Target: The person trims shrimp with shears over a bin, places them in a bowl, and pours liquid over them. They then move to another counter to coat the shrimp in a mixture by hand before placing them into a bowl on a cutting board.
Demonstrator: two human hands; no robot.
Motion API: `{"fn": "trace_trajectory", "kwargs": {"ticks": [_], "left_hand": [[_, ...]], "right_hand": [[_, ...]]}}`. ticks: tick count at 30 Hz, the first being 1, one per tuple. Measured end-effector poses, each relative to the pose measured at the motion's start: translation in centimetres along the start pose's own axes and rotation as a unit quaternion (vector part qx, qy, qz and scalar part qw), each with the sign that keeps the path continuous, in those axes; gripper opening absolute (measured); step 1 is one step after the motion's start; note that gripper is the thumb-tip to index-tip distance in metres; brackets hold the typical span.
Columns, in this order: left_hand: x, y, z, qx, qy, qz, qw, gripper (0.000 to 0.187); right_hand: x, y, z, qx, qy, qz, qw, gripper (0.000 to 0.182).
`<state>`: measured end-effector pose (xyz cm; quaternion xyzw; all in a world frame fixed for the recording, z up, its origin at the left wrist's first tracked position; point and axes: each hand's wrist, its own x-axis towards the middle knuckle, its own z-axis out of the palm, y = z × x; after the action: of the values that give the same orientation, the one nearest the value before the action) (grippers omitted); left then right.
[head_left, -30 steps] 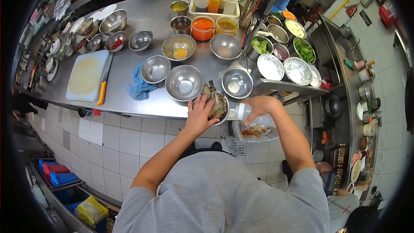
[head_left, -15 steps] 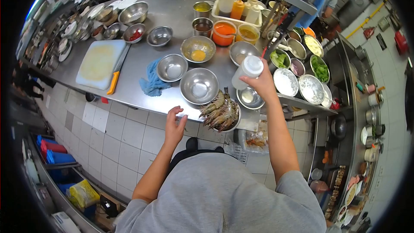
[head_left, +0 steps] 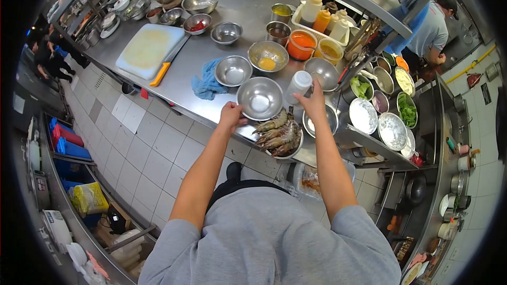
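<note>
My right hand (head_left: 313,101) is wrapped round a translucent squeeze bottle (head_left: 299,86), tilted a little, beside the rim of an empty-looking steel bowl (head_left: 260,98). At that bowl's left rim, my left hand (head_left: 231,116) has its fingers closed on the edge. Just below, a bowl (head_left: 291,153) heaped with large raw prawns (head_left: 279,134) stands at the counter's front edge. Another steel bowl (head_left: 323,121) lies partly hidden behind my right wrist. Beyond are a bowl with an egg yolk-like yellow content (head_left: 266,63) and a smaller steel bowl (head_left: 233,71) next to a blue cloth (head_left: 208,82).
A white cutting board (head_left: 150,51) and a yellow-handled knife (head_left: 160,74) lie left. Orange sauce (head_left: 302,43) and squeeze bottles (head_left: 321,21) stand at the back. Ingredient bowls (head_left: 392,129) line the right. A person (head_left: 430,29) stands back right; others are far left.
My left hand has moved up to the steel bowl's rim and closed there. My right hand has brought the bottle left, nearer that bowl. The view has shifted, showing more of the co-worker.
</note>
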<state>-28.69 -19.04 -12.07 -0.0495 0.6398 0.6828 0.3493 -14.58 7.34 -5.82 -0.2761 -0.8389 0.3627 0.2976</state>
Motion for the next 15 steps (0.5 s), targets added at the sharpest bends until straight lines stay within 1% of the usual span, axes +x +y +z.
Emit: {"fn": "trace_trajectory", "kwargs": {"ticks": [1, 2, 3, 4, 6, 7, 9, 10, 12, 13, 14, 15], "left_hand": [[-0.2, -0.2, 0.0, -0.035, 0.025, 0.02, 0.999, 0.018], [-0.7, -0.3, -0.5, -0.034, 0.023, 0.022, 0.999, 0.018], [-1.4, -0.3, -1.2, -0.051, 0.04, 0.032, 0.997, 0.016], [-2.5, -0.2, -1.9, -0.068, 0.058, 0.04, 0.995, 0.015], [-6.1, 1.5, -2.6, -0.1, 0.085, 0.062, 0.989, 0.014], [-7.2, 1.9, -3.2, -0.096, 0.084, 0.061, 0.99, 0.014], [-9.3, 2.6, -3.5, -0.065, 0.068, 0.105, 0.99, 0.011], [-10.7, 3.1, -2.7, -0.062, 0.063, 0.104, 0.991, 0.011], [-13.7, 4.2, -0.8, -0.013, 0.034, 0.126, 0.991, 0.01], [-15.4, 4.5, 1.1, -0.011, 0.023, 0.119, 0.993, 0.015], [-16.3, 4.1, 2.9, -0.01, 0.019, 0.12, 0.993, 0.015], [-17.2, 3.5, 4.5, 0.031, -0.013, 0.167, 0.985, 0.016]], "right_hand": [[-1.1, -0.6, -1.3, -0.009, 0.005, -0.006, 1.0, 0.085], [-2.5, -1.2, -2.9, -0.008, 0.009, -0.007, 1.0, 0.085], [-4.5, -1.9, -4.7, 0.082, -0.05, 0.026, 0.995, 0.077], [-6.5, -2.0, -6.0, 0.172, -0.109, 0.059, 0.977, 0.07], [-10.2, -1.1, -7.7, 0.229, -0.15, 0.096, 0.957, 0.055], [-11.5, -1.2, -8.2, 0.232, -0.147, 0.099, 0.956, 0.055], [-14.1, -1.9, -9.2, 0.341, -0.198, 0.201, 0.897, 0.047], [-14.9, -2.5, -9.6, 0.341, -0.192, 0.203, 0.898, 0.047], [-16.1, -3.9, -10.1, 0.403, -0.246, 0.267, 0.84, 0.047], [-16.7, -4.2, -10.6, 0.404, -0.241, 0.266, 0.842, 0.047], [-17.3, -4.4, -11.0, 0.42, -0.241, 0.288, 0.826, 0.047], [-17.9, -4.3, -11.4, 0.436, -0.242, 0.31, 0.81, 0.048]]}}
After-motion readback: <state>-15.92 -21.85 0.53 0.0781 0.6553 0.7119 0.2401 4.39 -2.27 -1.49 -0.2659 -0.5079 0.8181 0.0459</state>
